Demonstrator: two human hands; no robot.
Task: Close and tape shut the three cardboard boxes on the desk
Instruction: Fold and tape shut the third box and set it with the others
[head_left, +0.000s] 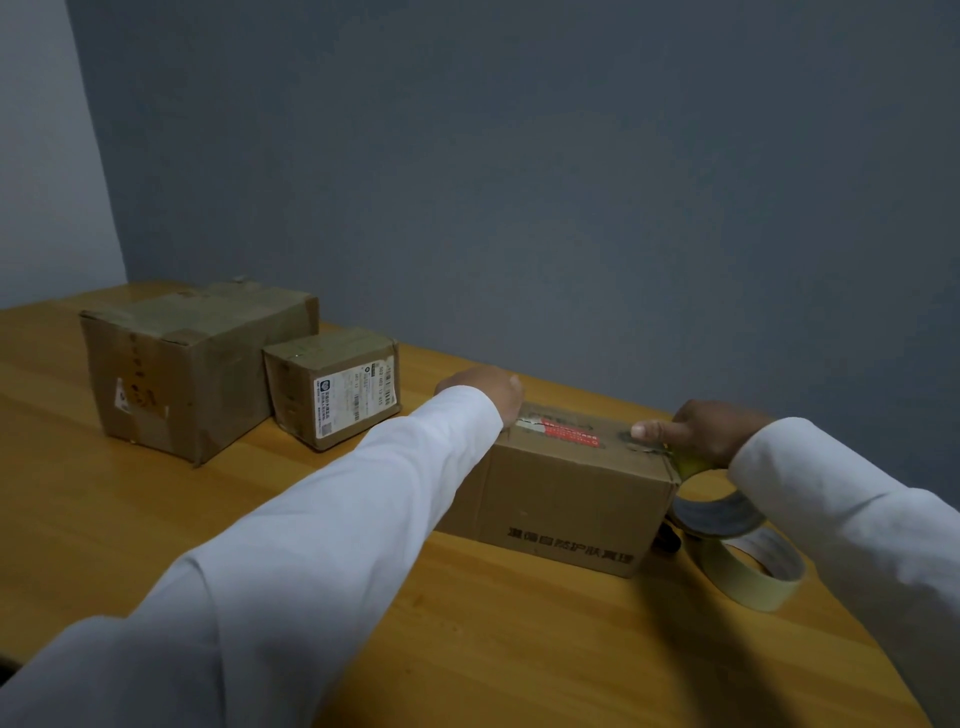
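Note:
Three brown cardboard boxes stand on the wooden desk (156, 519). The large box (187, 364) and the small labelled box (332, 389) sit closed at the back left. The near box (566, 499) has a red label on its closed top. My left hand (483, 389) grips its far left top corner, fingers curled over the edge. My right hand (701, 431) is at the top right edge: the thumb presses on the lid while the fingers hold a yellowish tape strip (688, 464). That strip runs down to a tape roll (719, 514) beside the box.
A second, cream tape roll (753, 577) lies flat on the desk right of the near box. A small dark object (669, 538) sits at the box's right lower corner. A grey wall runs behind the desk. The desk's curved edge is at the lower right.

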